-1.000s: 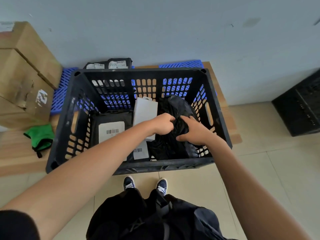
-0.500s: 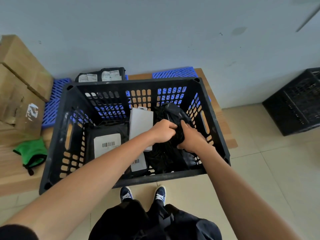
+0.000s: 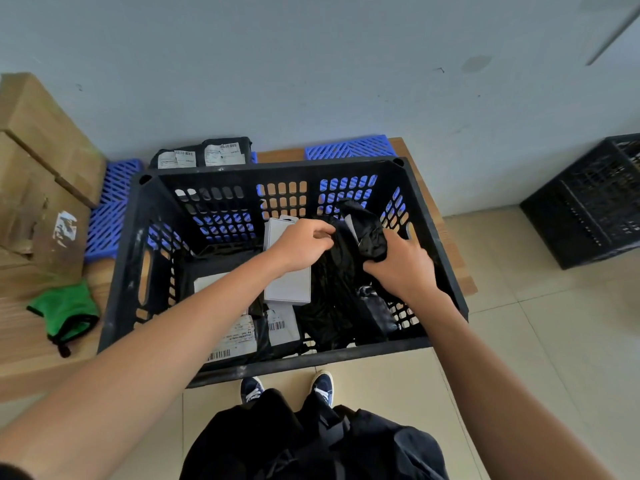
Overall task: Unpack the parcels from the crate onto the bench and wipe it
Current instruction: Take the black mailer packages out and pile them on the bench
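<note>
A black slatted crate [image 3: 121, 258] stands on the wooden bench [image 3: 20, 368]. Inside on the right lies a black plastic parcel bag [image 3: 332, 289]. My left hand [image 3: 301, 245] pinches its upper left edge. My right hand [image 3: 398, 265] grips its bunched top, which is raised above the crate floor. To the left in the crate are a white box [image 3: 289, 282] and flat parcels with barcode labels [image 3: 239, 337]. A green cloth [image 3: 65, 311] lies on the bench left of the crate.
Two black labelled parcels [image 3: 204, 154] lean behind the crate on blue plastic grids [image 3: 110, 209]. Cardboard boxes [image 3: 38, 174] are stacked at the left. Another black crate [image 3: 588, 202] sits on the tiled floor at the right. My feet stand just under the crate's near rim.
Both hands have lifted the black bag's top upward and slightly apart. The camera view has shifted, so the crate sits lower in the frame.
</note>
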`<state>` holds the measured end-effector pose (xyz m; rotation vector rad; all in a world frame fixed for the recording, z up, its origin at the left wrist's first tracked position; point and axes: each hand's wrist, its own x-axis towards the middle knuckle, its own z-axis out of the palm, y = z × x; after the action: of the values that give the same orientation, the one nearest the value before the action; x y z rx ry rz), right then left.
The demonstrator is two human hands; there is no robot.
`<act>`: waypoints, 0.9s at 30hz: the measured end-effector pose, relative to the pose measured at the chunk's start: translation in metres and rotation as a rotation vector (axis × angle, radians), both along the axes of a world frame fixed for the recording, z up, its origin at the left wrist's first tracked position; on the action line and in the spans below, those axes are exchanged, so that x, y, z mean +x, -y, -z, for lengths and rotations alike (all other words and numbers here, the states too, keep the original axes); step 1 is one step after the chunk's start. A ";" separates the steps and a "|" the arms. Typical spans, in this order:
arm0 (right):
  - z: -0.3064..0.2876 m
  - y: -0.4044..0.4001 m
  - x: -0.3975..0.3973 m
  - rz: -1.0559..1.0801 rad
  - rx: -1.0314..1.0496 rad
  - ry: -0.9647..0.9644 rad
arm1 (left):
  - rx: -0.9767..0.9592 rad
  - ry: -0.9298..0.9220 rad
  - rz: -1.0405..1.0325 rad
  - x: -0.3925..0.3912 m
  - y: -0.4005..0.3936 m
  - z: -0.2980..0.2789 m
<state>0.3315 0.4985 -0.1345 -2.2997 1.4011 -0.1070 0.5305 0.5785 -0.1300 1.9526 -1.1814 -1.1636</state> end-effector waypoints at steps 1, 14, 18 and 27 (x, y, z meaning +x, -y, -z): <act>-0.003 -0.001 -0.001 0.016 0.003 0.034 | -0.012 0.024 -0.004 0.002 -0.001 -0.001; -0.043 -0.023 0.002 0.250 0.461 0.744 | 0.121 -0.290 -0.283 0.009 -0.023 -0.010; -0.038 -0.042 0.010 0.214 0.620 0.957 | 0.079 -0.482 -0.320 0.004 -0.029 -0.014; -0.027 -0.039 -0.001 0.231 0.694 1.042 | -0.248 -0.346 -0.491 -0.003 -0.044 -0.022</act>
<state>0.3307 0.5371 -0.1070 -1.1715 0.8997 -0.6613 0.5276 0.6229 -0.1082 1.6399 -0.5872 -0.9838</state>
